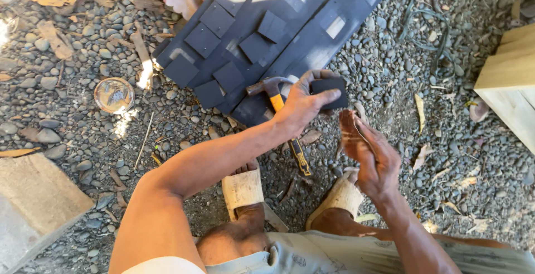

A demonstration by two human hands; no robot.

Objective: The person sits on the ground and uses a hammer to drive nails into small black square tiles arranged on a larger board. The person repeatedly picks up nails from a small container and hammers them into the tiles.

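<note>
A: Grip first. Left hand (304,104) pinched on a small black square (330,91), thumb along the near edge, fingers curled over the top. Clamped, not loose.

B: Square's location?

A: Off the ground, in that left hand, just right of the hammer (281,119), above the gravel (401,112).

B: Right hand?

A: Right hand (374,154) just below the square, not touching it. Fingers straight and close together, palm turned toward the left hand. Seems empty; far side of the palm hidden, so cannot tell for sure.

B: Hammer held?

A: No. Flat on the ground, head resting at the edge of the dark sheet (312,40), yellow and black handle pointing back toward the sandals (245,190). Partly behind the left wrist.

B: Rest?

A: Several more black squares (220,51) scattered over the dark sheet, all lying flat. Round tin lid (113,94) well to the left on the stones. Pale wooden box (510,79) at the right edge. Concrete slab (33,196) bottom left. Dry leaves mixed in the gravel.
</note>
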